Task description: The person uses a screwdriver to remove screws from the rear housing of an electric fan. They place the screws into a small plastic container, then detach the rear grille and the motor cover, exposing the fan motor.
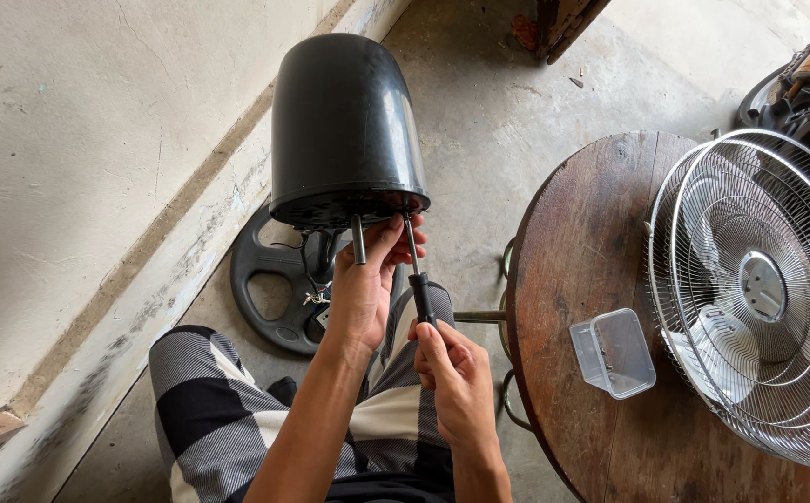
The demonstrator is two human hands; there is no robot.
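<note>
Black fan motor housing [344, 130] sat propped above lap, rigid plastic, smooth, likely motor-heavy. Left hand [365, 289] curled at its vented base beside shaft. Right hand [458, 377] closed round screwdriver [417, 275]. Beyond: wire fan guard [759, 289], clear tub [613, 352] on round wooden surface [573, 242].

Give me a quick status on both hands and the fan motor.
Left hand steadies black motor housing. Right hand grips screwdriver, tip at housing's underside. Nothing blocking.
</note>
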